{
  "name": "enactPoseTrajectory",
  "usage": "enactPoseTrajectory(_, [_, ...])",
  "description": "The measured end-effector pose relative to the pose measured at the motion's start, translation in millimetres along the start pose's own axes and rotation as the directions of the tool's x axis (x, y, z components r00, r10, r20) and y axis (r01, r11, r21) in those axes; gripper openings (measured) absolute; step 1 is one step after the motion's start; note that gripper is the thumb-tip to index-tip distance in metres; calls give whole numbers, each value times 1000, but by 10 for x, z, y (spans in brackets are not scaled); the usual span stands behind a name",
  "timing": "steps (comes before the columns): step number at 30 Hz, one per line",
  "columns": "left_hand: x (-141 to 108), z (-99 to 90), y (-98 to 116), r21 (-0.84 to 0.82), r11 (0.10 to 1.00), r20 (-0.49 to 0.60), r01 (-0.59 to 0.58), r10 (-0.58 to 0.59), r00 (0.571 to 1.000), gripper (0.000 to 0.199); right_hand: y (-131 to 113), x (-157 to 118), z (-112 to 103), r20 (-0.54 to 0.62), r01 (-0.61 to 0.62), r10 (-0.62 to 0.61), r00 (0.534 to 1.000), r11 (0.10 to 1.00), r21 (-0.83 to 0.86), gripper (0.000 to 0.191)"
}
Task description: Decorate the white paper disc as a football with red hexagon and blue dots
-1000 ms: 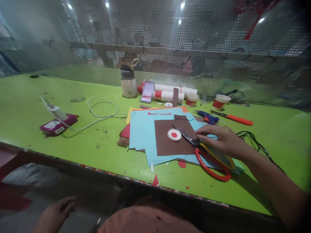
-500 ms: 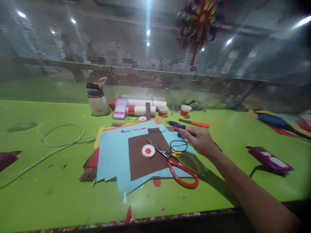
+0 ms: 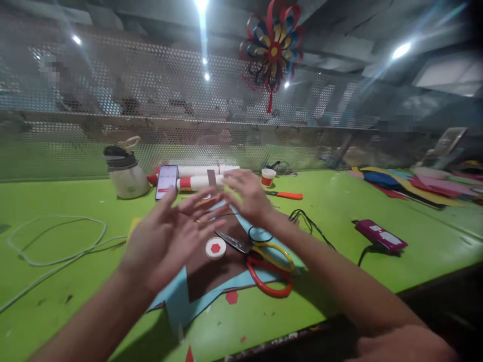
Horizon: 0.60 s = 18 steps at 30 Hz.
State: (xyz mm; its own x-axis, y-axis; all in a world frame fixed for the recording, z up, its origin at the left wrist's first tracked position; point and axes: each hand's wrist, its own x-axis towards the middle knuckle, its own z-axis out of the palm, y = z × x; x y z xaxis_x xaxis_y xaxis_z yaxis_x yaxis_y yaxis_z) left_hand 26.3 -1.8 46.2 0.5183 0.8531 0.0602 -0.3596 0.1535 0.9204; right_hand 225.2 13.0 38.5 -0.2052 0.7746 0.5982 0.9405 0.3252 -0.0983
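My left hand [image 3: 171,239] hovers over the left part of the paper stack, palm turned up and fingers spread, holding nothing. Opposite it, my right hand [image 3: 247,196] is raised over the stack's far side, slightly blurred, with fingers extended and nothing seen in them. Beneath both lie light-blue sheets [image 3: 177,306] and a brown sheet [image 3: 204,281], partly hidden by the hands. On the brown sheet are a round white lid [image 3: 216,248] with a red hexagon on it and scissors [image 3: 271,289] with one red and one yellow handle loop.
Behind the hands stand a phone [image 3: 166,178], a bottle [image 3: 126,176], white rolls [image 3: 198,182] and a paper cup [image 3: 268,177]. An orange-handled knife [image 3: 290,195] lies right of them. A pale cable [image 3: 56,266] curls at left; a purple device [image 3: 381,235] sits at right.
My left hand has come into view over the papers. My right hand has moved left, its fingers opening from a closed grip near a blue tool. The view has shifted right.
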Motion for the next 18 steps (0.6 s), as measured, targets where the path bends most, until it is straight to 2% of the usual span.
enactPoseTrajectory(1, [15,-76,48,5,1000,-60,-29,29,998,44,308,7,2,11,-117,118,993,992,-37,28])
enactPoseTrajectory(3, [34,-339,84,222,975,-252,-17,74,965,36,870,-35,-34,73,-313,321,944,944,-110,24])
enactPoseTrajectory(4, [49,-489,62,396,917,-285,45,76,956,38,1087,-75,-49,119,-393,410,904,908,-144,26])
enactPoseTrajectory(5, [72,-626,12,575,811,-300,104,91,950,39,1250,-120,-50,171,-460,487,856,870,-177,28])
enactPoseTrajectory(6, [102,-735,-60,725,678,-264,124,107,958,38,1360,-164,-28,227,-511,549,805,835,-205,29])
enactPoseTrajectory(7, [137,-808,-147,849,520,-178,91,119,977,35,1422,-203,19,282,-551,597,751,802,-231,30])
enactPoseTrajectory(8, [171,-841,-241,884,464,-118,63,91,989,34,1448,-234,88,332,-581,633,699,774,-252,30])
enactPoseTrajectory(10, [226,-806,-418,919,395,0,-6,15,1000,32,1433,-263,265,404,-625,681,610,728,-283,31])
enactPoseTrajectory(12, [254,-702,-553,935,347,93,-77,-29,995,33,1395,-254,442,441,-663,715,543,687,-297,33])
enactPoseTrajectory(15, [262,-573,-671,949,263,188,-171,-40,981,43,1367,-205,619,454,-727,756,472,625,-285,34])
enactPoseTrajectory(18, [258,-550,-729,951,198,250,-239,-32,968,57,1362,-168,665,442,-797,785,434,563,-218,35])
